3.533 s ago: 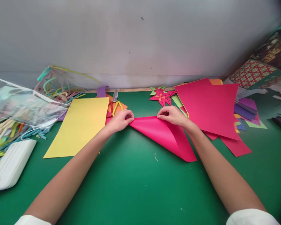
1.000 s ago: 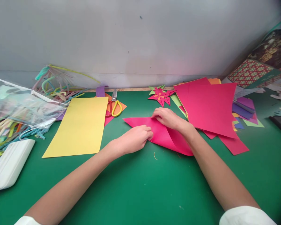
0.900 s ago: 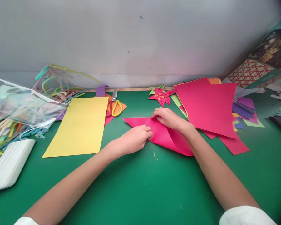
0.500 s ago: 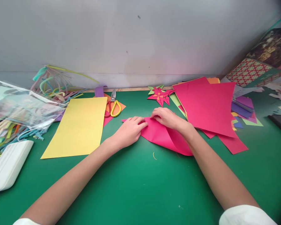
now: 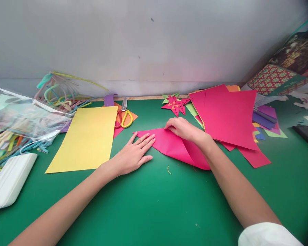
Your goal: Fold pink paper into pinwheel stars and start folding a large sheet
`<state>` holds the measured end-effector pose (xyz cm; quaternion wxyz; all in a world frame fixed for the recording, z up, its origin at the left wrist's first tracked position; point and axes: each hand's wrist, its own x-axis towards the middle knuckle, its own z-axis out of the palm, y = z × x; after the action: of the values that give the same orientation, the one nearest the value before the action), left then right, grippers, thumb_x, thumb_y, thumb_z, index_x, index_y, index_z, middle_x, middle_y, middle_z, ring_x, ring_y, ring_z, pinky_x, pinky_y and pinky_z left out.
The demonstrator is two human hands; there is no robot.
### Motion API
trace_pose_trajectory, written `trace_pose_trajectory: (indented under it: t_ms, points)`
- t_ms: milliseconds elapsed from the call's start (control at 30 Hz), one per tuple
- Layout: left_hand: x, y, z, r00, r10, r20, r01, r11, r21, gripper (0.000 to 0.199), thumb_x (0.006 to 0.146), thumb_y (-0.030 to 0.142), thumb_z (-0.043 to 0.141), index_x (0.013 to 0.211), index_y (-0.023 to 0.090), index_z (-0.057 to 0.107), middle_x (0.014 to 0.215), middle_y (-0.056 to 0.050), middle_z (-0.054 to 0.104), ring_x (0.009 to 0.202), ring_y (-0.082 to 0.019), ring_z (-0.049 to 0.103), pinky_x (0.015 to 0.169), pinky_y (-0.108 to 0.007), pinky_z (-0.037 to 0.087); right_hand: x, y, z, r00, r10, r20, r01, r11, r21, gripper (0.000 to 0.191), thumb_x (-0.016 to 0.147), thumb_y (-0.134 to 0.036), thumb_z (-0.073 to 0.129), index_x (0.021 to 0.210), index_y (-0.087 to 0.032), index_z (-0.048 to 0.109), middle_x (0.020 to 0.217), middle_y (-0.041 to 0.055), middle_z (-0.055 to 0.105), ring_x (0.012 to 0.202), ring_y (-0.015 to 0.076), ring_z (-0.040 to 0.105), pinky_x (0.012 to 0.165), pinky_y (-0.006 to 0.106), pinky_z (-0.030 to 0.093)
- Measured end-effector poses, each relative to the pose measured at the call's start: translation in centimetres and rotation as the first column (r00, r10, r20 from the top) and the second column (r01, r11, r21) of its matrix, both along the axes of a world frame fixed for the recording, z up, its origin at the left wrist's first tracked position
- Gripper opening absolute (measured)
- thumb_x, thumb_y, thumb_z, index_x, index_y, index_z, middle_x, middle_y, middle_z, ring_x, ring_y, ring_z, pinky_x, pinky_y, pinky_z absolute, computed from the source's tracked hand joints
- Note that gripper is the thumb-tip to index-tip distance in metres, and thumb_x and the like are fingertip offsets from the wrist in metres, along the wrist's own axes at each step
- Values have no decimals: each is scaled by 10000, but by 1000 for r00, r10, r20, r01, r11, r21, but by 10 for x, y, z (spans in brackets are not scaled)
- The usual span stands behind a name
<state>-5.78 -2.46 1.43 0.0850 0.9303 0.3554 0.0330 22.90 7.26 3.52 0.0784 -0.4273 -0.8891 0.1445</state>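
Observation:
A sheet of pink paper point(image 5: 170, 147), folded over on itself, lies in the middle with its pointed tip to the left and a raised, curved fold to the right. My left hand point(image 5: 135, 153) is spread flat, its fingertips resting on the left end of the paper and its thumb on the table. At the paper's far edge, my right hand point(image 5: 183, 129) has thumb and fingers pinched together on it. The right forearm covers part of the paper's right side.
Yellow paper point(image 5: 84, 140) and scissors point(image 5: 124, 114) lie to the left. Behind are paper star shapes point(image 5: 176, 103); a stack of red sheets point(image 5: 227, 119) is at right. Pipe cleaners point(image 5: 5, 147), a plastic bag point(image 5: 28, 112) and a white box-like object point(image 5: 11, 181) fill the left side.
My left hand has slid left and toward me, and its fingers have gone from curled to spread flat. My right hand stays at the same place on the paper's far edge.

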Motion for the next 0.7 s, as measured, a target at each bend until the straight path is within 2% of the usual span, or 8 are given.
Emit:
trace_pose_trajectory:
  t_ms: [267, 433, 567, 700]
  points:
    - [-23, -20, 5, 997, 65, -32, -64, 998, 11, 670, 1098, 531, 331, 1695, 284, 155, 1739, -59, 245, 1625, -258, 237, 1338, -540, 22, -1, -1, 2, 1000, 0, -26, 0, 1000, -16, 311, 952, -48, 538, 1019, -196, 803, 1099, 76, 804, 1051, 238, 730, 881, 294, 502]
    - [-22, -20, 8, 991, 133, -5, -132, 991, 34, 583, 1118, 459, 294, 1656, 237, 319, 1693, -78, 373, 1567, -245, 374, 1328, -504, 169, 0, -3, 4, 999, 0, -37, -1, 1000, -27, 305, 949, -46, 542, 1001, -200, 800, 1089, 72, 806, 1049, 233, 730, 894, 287, 503]
    - [-13, -13, 7, 983, 183, 15, -183, 981, 69, 555, 1115, 461, 302, 1573, 199, 475, 1625, -105, 490, 1485, -273, 482, 1269, -504, 306, 0, -4, 3, 999, 4, -52, -6, 1000, -24, 300, 961, -57, 537, 1002, -204, 796, 1083, 68, 806, 1042, 234, 729, 899, 290, 502]
    - [-14, -11, 1, 975, 221, 13, -221, 967, 131, 529, 1105, 451, 336, 1541, 218, 524, 1614, -129, 499, 1493, -322, 471, 1269, -576, 288, 1, -3, 1, 999, 4, -48, -5, 1000, -20, 300, 961, -58, 538, 995, -209, 795, 1081, 64, 807, 1045, 235, 728, 904, 293, 501]
